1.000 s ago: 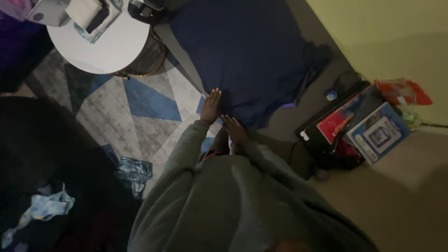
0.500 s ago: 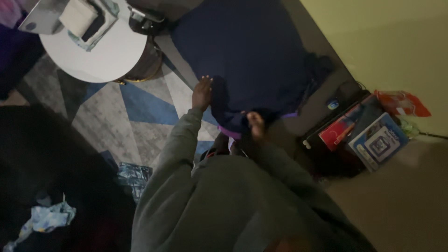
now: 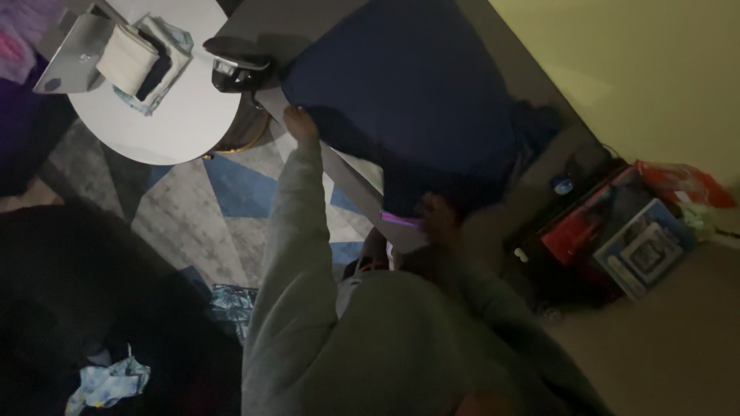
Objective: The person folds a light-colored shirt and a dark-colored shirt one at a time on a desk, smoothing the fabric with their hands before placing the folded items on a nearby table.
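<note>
Your left hand (image 3: 299, 123) pinches the far left edge of the dark navy cloth (image 3: 408, 100) spread flat on the grey bench (image 3: 354, 173), while your blurred right hand (image 3: 438, 216) grips its near corner, the cloth stretching away rightward.
</note>
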